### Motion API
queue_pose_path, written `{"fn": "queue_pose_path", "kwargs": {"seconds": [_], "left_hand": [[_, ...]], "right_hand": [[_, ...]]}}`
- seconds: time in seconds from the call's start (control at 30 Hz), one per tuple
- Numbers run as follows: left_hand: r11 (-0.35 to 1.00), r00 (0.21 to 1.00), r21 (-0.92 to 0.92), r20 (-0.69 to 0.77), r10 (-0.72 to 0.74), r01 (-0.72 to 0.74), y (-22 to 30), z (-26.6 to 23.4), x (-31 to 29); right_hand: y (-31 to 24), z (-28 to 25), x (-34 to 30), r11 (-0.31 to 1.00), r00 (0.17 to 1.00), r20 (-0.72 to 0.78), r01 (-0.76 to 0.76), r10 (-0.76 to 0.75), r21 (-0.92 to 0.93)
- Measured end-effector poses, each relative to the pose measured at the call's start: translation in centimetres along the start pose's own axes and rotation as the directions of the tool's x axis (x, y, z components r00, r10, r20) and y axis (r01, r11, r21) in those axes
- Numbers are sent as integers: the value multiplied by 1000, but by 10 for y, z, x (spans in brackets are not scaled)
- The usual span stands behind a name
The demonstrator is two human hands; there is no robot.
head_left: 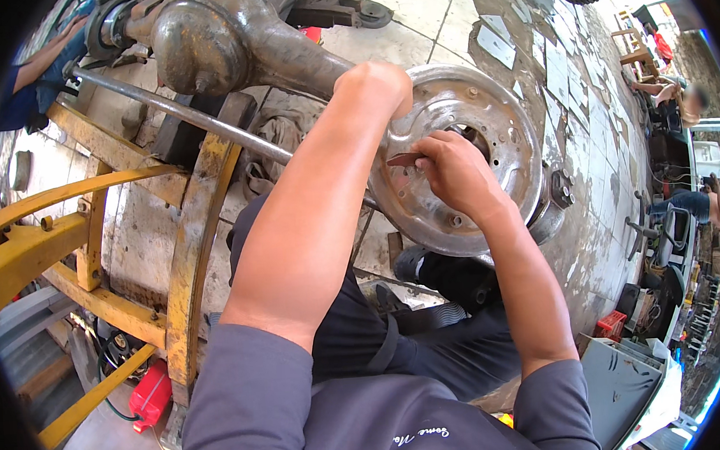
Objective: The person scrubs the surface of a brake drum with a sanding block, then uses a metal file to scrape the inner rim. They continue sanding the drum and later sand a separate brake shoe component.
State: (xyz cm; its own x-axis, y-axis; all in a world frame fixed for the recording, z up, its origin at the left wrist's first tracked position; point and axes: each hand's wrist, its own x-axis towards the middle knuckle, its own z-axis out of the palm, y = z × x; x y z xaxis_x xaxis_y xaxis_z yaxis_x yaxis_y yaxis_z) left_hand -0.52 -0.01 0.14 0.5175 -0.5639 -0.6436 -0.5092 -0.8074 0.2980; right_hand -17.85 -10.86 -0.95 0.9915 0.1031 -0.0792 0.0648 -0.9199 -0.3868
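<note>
A round metal brake backing plate (506, 125), greyish and worn, stands at the end of a heavy axle housing (271, 53). My right hand (455, 170) is closed in a pinch over the plate's face, below its dark central hole. Between thumb and fingers it grips a thin reddish-brown piece of sandpaper (404, 159). Bent at the wrist, my left hand (380, 83) rests at the plate's upper left edge, where the axle meets it. Its fingers are hidden behind the hand, so what they hold cannot be made out.
A long metal bar (180, 112) slants from the axle toward the plate. Yellow steel frame pieces (200, 243) stand at left, with a red device (150, 394) beneath. Broken tiles (495, 48) lie beyond the plate. A grey cabinet (625, 382) is at lower right. Other people are at both sides.
</note>
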Motion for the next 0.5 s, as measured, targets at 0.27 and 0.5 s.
{"fn": "queue_pose_path", "kwargs": {"seconds": [0.27,0.5], "left_hand": [[1000,1000,14,-17,-4,4,-3,4,1],[1000,1000,-5,-22,4,-4,-3,3,-1]], "right_hand": [[-3,1,4,995,997,22,70,-68,-77],[6,-2,2,993,997,3,83,-83,-84]]}}
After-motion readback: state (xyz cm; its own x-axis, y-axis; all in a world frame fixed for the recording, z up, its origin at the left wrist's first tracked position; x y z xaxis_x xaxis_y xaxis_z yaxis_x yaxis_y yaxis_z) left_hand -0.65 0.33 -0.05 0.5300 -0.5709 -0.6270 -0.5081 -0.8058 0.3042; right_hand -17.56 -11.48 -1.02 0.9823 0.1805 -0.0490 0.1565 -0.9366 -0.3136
